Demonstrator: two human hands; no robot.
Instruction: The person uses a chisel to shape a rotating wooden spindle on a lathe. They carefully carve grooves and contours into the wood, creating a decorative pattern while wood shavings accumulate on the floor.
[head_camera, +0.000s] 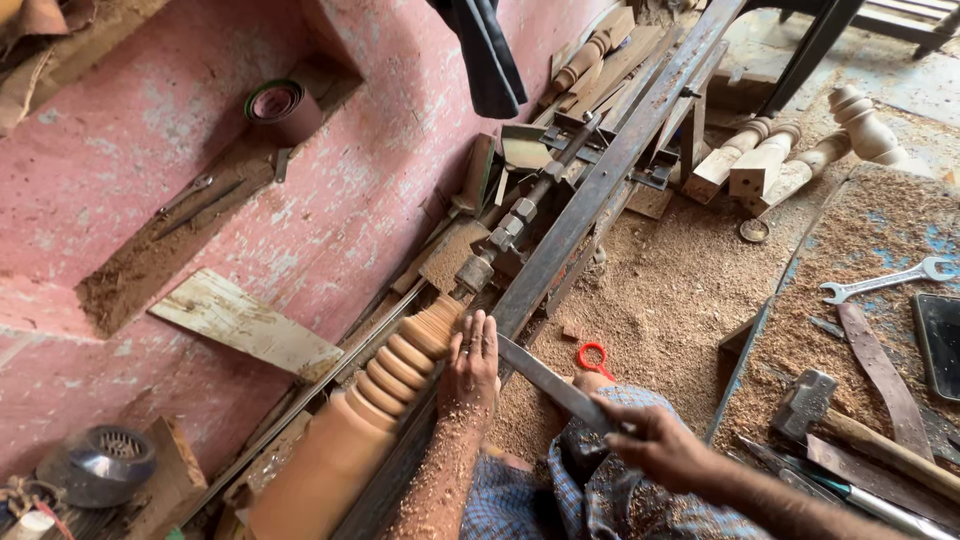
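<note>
At the far left, a roll of tape (283, 108) sits in a niche of the pink wall (130, 150). Nearer, a turned wooden piece (385, 400) with rounded beads lies mounted on the lathe (560, 235). The left hand (470, 372), dusted with sawdust, rests flat on a long chisel (545, 380), pressing its tip against the wood. The right hand (655, 440) is closed around the chisel's near end. On the right, a wrench (885, 281) and hammer (810, 400) lie among shavings.
</note>
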